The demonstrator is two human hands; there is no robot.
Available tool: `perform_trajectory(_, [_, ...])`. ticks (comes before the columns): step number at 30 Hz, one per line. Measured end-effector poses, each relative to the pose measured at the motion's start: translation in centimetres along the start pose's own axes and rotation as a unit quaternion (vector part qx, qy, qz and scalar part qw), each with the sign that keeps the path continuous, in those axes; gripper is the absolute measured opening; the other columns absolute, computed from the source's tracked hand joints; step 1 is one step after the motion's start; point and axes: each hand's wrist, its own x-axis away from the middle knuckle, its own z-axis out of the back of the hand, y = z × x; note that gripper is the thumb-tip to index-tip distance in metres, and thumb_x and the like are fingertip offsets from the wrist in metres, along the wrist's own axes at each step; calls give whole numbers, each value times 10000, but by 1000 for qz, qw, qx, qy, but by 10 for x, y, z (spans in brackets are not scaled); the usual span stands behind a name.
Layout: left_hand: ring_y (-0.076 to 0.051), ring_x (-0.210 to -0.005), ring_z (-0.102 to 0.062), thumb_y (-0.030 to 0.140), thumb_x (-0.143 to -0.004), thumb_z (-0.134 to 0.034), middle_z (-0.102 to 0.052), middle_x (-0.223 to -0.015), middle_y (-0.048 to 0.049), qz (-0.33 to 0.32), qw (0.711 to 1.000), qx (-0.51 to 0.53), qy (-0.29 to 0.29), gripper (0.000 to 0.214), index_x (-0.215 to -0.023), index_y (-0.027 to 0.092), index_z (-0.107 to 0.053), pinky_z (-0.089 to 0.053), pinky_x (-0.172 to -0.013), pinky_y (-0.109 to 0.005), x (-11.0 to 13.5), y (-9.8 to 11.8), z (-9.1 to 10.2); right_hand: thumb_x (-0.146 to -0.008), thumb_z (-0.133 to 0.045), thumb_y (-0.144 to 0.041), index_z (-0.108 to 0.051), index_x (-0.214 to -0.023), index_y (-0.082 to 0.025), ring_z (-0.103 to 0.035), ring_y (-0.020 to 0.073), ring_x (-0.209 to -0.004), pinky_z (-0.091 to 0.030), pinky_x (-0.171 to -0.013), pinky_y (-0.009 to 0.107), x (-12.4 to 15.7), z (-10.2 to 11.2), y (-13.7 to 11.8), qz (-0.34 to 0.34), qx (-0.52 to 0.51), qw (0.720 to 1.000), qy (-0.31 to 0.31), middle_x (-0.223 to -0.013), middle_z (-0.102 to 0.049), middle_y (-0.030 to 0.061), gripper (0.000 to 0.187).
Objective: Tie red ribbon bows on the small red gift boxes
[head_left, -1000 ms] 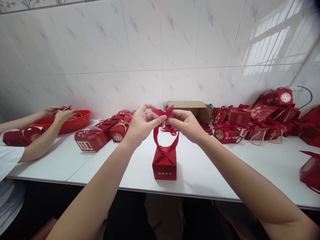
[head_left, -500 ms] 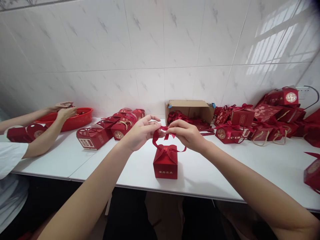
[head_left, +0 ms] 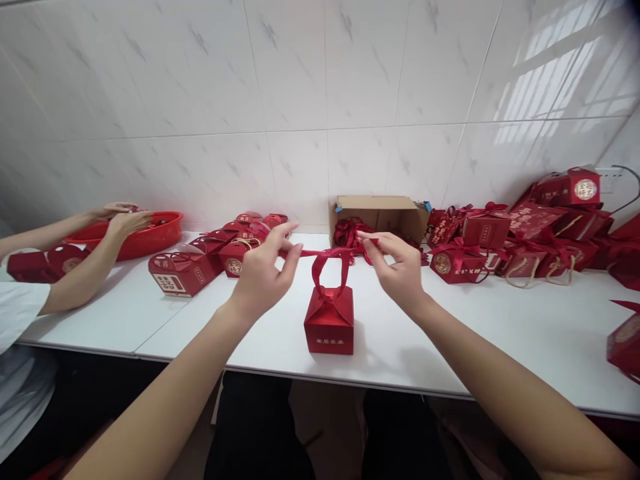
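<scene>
A small red gift box [head_left: 329,328] with gold lettering stands upright on the white table in front of me. From its folded top rises a loop of red ribbon [head_left: 345,270], crossed or knotted at the upper end. My left hand [head_left: 265,273] pinches one ribbon end, out to the left of the loop. On the other side my right hand [head_left: 397,263] pinches the opposite end between thumb and fingers. The ribbon is stretched between both hands, above the box. Neither hand touches the box itself.
An open cardboard carton [head_left: 383,203] holding red ribbons stands by the wall. Many red boxes [head_left: 485,230] are piled at right; others [head_left: 183,270] stand at left. A co-worker's hands [head_left: 125,217] are over a red basin [head_left: 167,233] at far left.
My hands have moved apart, left and right, drawing the ribbon ends outward. The ribbon, loose before, now forms an upright loop above the box.
</scene>
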Motion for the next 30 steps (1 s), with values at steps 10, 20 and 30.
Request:
perform_trajectory(10, [-150, -506, -442, 286, -664, -557, -421, -549, 58, 166, 960, -141, -173, 230, -888, 231, -557, -358, -559, -259, 80, -122, 40, -800, -477, -408, -641, -587, -182, -569, 196, -548, -399, -543, 305, 71, 97, 64, -353, 260, 846, -302, -564, -625, 55, 351])
perform_trajectory(20, [-232, -950, -545, 448, -783, -542, -582, -922, -59, 229, 954, 108, -163, 246, -822, 206, -556, -427, -877, -374, 71, -71, -24, -870, -405, -487, -617, -888, -171, -569, 241, -946, -427, -831, 371, 63, 17, 44, -281, 78, 928, -232, -985, -640, 118, 381])
perform_trajectory(30, [-94, -532, -406, 502, -716, -629, -473, -630, 44, 353, 856, 254, -278, 341, -722, 188, -495, -274, -473, -215, 67, -54, -50, -825, -378, -655, -516, -553, -160, -400, 91, -482, -319, -493, 235, 63, -9, 37, -383, -87, 849, -355, -524, -510, -3, 581])
